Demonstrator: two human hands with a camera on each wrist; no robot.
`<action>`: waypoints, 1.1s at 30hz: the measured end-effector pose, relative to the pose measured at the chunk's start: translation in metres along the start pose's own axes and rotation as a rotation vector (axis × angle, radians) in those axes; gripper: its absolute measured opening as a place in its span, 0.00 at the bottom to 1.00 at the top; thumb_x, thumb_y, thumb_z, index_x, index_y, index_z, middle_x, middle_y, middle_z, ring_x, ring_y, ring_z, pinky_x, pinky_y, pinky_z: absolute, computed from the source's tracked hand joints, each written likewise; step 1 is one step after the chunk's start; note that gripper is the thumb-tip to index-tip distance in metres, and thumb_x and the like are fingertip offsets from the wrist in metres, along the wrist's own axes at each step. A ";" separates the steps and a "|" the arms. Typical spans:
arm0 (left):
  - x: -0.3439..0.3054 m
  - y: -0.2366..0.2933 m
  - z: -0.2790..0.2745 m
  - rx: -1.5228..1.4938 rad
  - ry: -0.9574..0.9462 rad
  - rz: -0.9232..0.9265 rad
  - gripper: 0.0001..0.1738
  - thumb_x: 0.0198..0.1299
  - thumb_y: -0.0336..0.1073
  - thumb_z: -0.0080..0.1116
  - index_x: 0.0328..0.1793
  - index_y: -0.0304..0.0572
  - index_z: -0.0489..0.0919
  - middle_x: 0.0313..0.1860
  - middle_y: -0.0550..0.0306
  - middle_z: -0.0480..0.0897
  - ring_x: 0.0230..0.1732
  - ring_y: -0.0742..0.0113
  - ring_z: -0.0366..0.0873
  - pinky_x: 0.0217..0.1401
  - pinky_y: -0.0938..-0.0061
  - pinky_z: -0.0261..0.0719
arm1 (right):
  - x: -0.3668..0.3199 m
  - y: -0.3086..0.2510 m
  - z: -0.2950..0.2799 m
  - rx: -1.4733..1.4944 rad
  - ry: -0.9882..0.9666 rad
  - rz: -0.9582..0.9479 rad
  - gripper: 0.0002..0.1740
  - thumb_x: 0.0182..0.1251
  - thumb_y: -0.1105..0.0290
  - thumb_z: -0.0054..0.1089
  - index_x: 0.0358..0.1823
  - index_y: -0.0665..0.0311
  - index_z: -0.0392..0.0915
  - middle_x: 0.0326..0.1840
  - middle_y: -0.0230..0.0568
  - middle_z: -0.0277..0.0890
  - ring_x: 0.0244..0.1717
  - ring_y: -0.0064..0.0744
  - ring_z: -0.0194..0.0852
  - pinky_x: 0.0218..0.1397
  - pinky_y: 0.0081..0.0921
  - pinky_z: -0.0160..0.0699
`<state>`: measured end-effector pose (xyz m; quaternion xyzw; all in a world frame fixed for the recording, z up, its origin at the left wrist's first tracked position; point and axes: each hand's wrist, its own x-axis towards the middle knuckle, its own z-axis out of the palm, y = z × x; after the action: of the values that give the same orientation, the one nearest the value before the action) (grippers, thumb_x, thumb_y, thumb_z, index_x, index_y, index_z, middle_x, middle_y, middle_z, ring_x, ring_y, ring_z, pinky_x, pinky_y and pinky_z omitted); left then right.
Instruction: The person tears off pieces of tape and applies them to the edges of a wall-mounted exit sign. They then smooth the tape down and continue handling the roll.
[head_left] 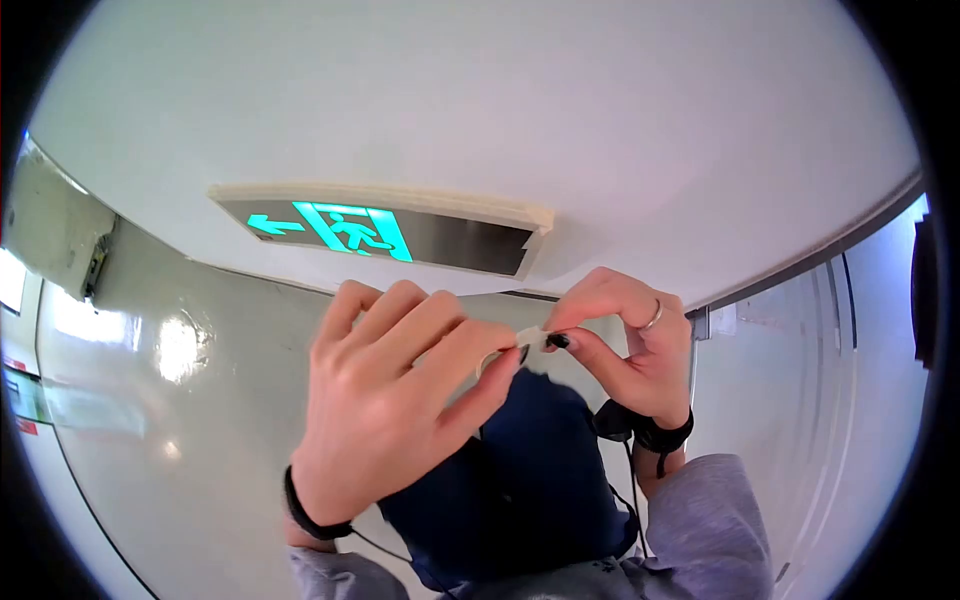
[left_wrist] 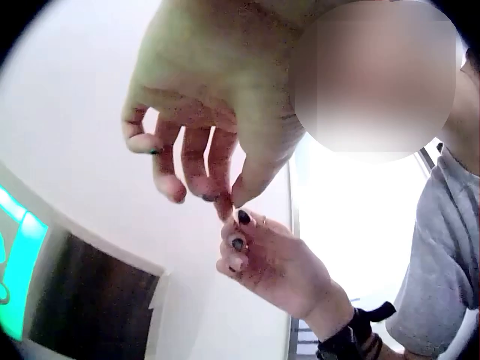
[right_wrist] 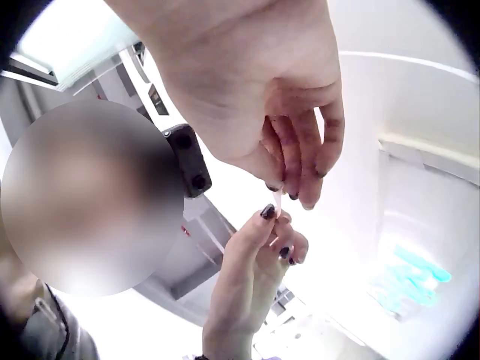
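Note:
In the head view my left hand (head_left: 390,395) and right hand (head_left: 635,350) meet just below a wall sign. Between them is a short strip of pale, whitish tape (head_left: 531,337), pinched at one end by each thumb and forefinger. A thin curl of it shows by the left thumb. The green exit sign (head_left: 455,242) bears a left arrow and a running figure, and beige tape (head_left: 380,197) runs along its top edge and right end. In the right wrist view the strip (right_wrist: 278,201) spans the small gap between the two sets of fingertips.
The white wall (head_left: 600,110) carrying the sign fills the upper head view. Glossy grey floor (head_left: 190,400) lies below and to the left. Thin black cables (head_left: 635,500) run from both wristbands. A bright glass panel (head_left: 780,400) stands at the right.

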<state>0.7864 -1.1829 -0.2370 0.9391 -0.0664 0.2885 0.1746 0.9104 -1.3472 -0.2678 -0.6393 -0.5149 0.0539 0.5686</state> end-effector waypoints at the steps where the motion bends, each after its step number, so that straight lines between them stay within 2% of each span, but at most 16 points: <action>1: 0.005 0.006 0.001 -0.027 -0.006 -0.061 0.07 0.46 0.32 0.66 0.31 0.48 0.78 0.24 0.65 0.72 0.28 0.66 0.71 0.33 0.71 0.63 | -0.002 -0.001 0.000 0.006 0.013 0.000 0.09 0.54 0.84 0.59 0.37 0.67 0.78 0.30 0.39 0.76 0.30 0.30 0.78 0.37 0.21 0.74; 3: 0.013 0.012 0.009 -0.050 -0.021 -0.114 0.07 0.47 0.32 0.66 0.31 0.48 0.78 0.24 0.65 0.72 0.28 0.66 0.71 0.34 0.71 0.63 | -0.006 0.003 0.000 -0.043 0.127 0.057 0.06 0.56 0.83 0.58 0.36 0.68 0.77 0.30 0.38 0.76 0.30 0.30 0.76 0.37 0.22 0.74; 5: 0.018 0.008 0.031 -0.140 0.023 -0.255 0.06 0.49 0.32 0.66 0.31 0.47 0.78 0.24 0.65 0.72 0.29 0.65 0.71 0.35 0.71 0.63 | -0.009 0.018 0.003 -0.072 0.196 0.103 0.05 0.57 0.82 0.58 0.35 0.68 0.76 0.30 0.39 0.76 0.30 0.29 0.75 0.37 0.22 0.74; 6: 0.021 0.007 0.041 -0.134 0.018 -0.239 0.06 0.49 0.32 0.66 0.31 0.47 0.78 0.24 0.65 0.72 0.29 0.65 0.71 0.35 0.71 0.63 | -0.009 0.023 0.003 -0.108 0.252 0.149 0.04 0.58 0.81 0.57 0.35 0.68 0.76 0.30 0.39 0.75 0.30 0.29 0.74 0.37 0.22 0.74; 8: 0.026 0.006 0.060 -0.206 0.158 -0.399 0.05 0.51 0.30 0.64 0.31 0.39 0.79 0.21 0.61 0.72 0.27 0.66 0.70 0.34 0.74 0.62 | -0.003 0.027 0.007 -0.164 0.309 0.140 0.04 0.59 0.81 0.57 0.35 0.68 0.75 0.30 0.39 0.75 0.30 0.29 0.74 0.37 0.22 0.74; 9: 0.024 0.006 0.063 -0.213 0.144 -0.398 0.05 0.51 0.30 0.64 0.31 0.39 0.79 0.21 0.61 0.72 0.27 0.66 0.70 0.34 0.74 0.62 | -0.002 0.029 0.009 -0.224 0.343 0.132 0.03 0.59 0.80 0.57 0.35 0.68 0.74 0.30 0.40 0.74 0.30 0.30 0.74 0.37 0.22 0.74; 11: 0.020 0.006 0.069 -0.454 0.190 -0.654 0.07 0.53 0.31 0.63 0.33 0.37 0.78 0.22 0.61 0.74 0.28 0.71 0.70 0.35 0.76 0.60 | -0.001 0.034 0.014 -0.184 0.335 0.139 0.04 0.59 0.80 0.57 0.36 0.69 0.74 0.30 0.40 0.73 0.30 0.31 0.74 0.36 0.23 0.74; 13: 0.017 0.006 0.073 -0.514 0.211 -0.675 0.07 0.54 0.32 0.64 0.34 0.35 0.79 0.23 0.60 0.75 0.28 0.73 0.68 0.35 0.77 0.60 | -0.003 0.041 0.016 -0.142 0.323 0.139 0.05 0.59 0.81 0.57 0.37 0.69 0.74 0.30 0.41 0.73 0.29 0.32 0.74 0.36 0.23 0.74; 15: 0.018 0.009 0.080 -0.519 0.259 -0.701 0.05 0.54 0.27 0.63 0.35 0.33 0.80 0.23 0.57 0.70 0.27 0.69 0.69 0.34 0.75 0.67 | -0.006 0.049 0.017 -0.163 0.342 0.078 0.07 0.58 0.82 0.57 0.38 0.68 0.73 0.31 0.41 0.72 0.29 0.32 0.73 0.35 0.22 0.74; 19: 0.014 0.010 0.089 -0.620 0.290 -0.721 0.05 0.54 0.27 0.63 0.35 0.33 0.80 0.23 0.58 0.71 0.26 0.71 0.67 0.33 0.77 0.65 | -0.004 0.048 0.013 -0.226 0.367 0.034 0.08 0.57 0.84 0.57 0.38 0.68 0.73 0.32 0.41 0.72 0.30 0.32 0.75 0.33 0.21 0.73; 21: 0.012 0.003 0.098 -0.748 0.291 -0.717 0.06 0.54 0.27 0.63 0.37 0.33 0.81 0.23 0.59 0.72 0.26 0.73 0.66 0.32 0.78 0.63 | 0.001 0.046 0.009 -0.368 0.382 -0.079 0.12 0.55 0.86 0.56 0.41 0.68 0.74 0.36 0.40 0.73 0.31 0.29 0.75 0.33 0.21 0.72; 22: 0.011 0.001 0.102 -0.769 0.301 -0.717 0.06 0.54 0.27 0.63 0.37 0.33 0.81 0.23 0.59 0.72 0.26 0.73 0.66 0.32 0.78 0.63 | 0.003 0.044 0.010 -0.387 0.369 -0.081 0.12 0.55 0.86 0.56 0.41 0.68 0.74 0.36 0.40 0.73 0.31 0.29 0.75 0.33 0.21 0.72; 24: 0.008 -0.002 0.110 -0.932 0.366 -0.742 0.06 0.56 0.27 0.62 0.39 0.32 0.81 0.24 0.61 0.73 0.27 0.76 0.65 0.31 0.81 0.60 | 0.006 0.041 0.017 -0.117 0.554 -0.005 0.16 0.55 0.85 0.58 0.46 0.68 0.74 0.40 0.40 0.73 0.33 0.26 0.76 0.32 0.20 0.71; 27: 0.007 -0.004 0.108 -1.169 0.403 -0.822 0.07 0.58 0.27 0.61 0.41 0.31 0.81 0.24 0.64 0.72 0.28 0.79 0.64 0.32 0.82 0.59 | -0.002 0.046 0.015 -0.098 0.518 -0.012 0.19 0.54 0.83 0.60 0.49 0.68 0.75 0.43 0.40 0.74 0.33 0.24 0.75 0.32 0.19 0.70; 28: 0.010 -0.001 0.106 -1.300 0.446 -0.847 0.07 0.59 0.26 0.60 0.41 0.29 0.81 0.25 0.66 0.71 0.29 0.81 0.63 0.32 0.84 0.59 | -0.005 0.050 0.012 -0.183 0.433 -0.010 0.19 0.53 0.82 0.63 0.48 0.67 0.75 0.43 0.40 0.74 0.33 0.23 0.75 0.31 0.18 0.69; 33: 0.005 -0.002 0.117 -1.355 0.365 -0.792 0.07 0.58 0.27 0.61 0.42 0.33 0.82 0.23 0.66 0.71 0.28 0.81 0.63 0.30 0.83 0.59 | -0.005 0.057 0.028 -0.145 0.458 0.027 0.16 0.53 0.82 0.64 0.45 0.67 0.77 0.40 0.40 0.74 0.32 0.23 0.74 0.31 0.17 0.68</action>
<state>0.8516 -1.2241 -0.3248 0.5210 0.1403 0.2512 0.8036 0.9237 -1.3222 -0.3245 -0.6808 -0.3664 -0.1218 0.6225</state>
